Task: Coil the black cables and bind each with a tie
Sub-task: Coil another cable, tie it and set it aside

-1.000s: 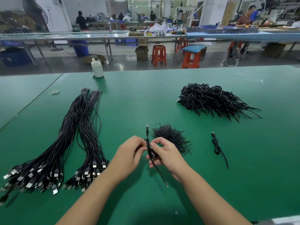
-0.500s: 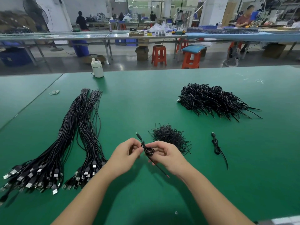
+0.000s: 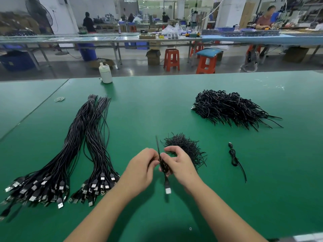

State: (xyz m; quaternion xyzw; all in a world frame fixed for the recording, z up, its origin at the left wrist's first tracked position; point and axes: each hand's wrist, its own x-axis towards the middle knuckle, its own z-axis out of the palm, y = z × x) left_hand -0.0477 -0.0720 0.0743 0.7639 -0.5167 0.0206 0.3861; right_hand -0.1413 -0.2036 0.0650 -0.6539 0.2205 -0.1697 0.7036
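Observation:
Above the green table (image 3: 174, 105), my left hand (image 3: 141, 170) and my right hand (image 3: 180, 166) both pinch a small coiled black cable (image 3: 163, 165). Its white-tipped USB plug (image 3: 167, 188) hangs down below my hands, and a thin black end sticks up above them. Just behind my right hand lies a small heap of black ties (image 3: 185, 147). Two long bundles of uncoiled black USB cables (image 3: 78, 145) stretch along the left. A big pile of coiled, bound cables (image 3: 229, 107) sits at the far right. One bound cable (image 3: 235, 158) lies alone on the right.
A white bottle (image 3: 105, 74) stands at the table's far edge. A pale rubber band (image 3: 59, 99) lies at the far left near the seam to the neighbouring table. Beyond are benches, orange stools and seated people.
The coil has turned over between my fingers: its plug, which pointed up and left before, now hangs down, and the thin end that trailed downward now points up. Both hands stayed in place.

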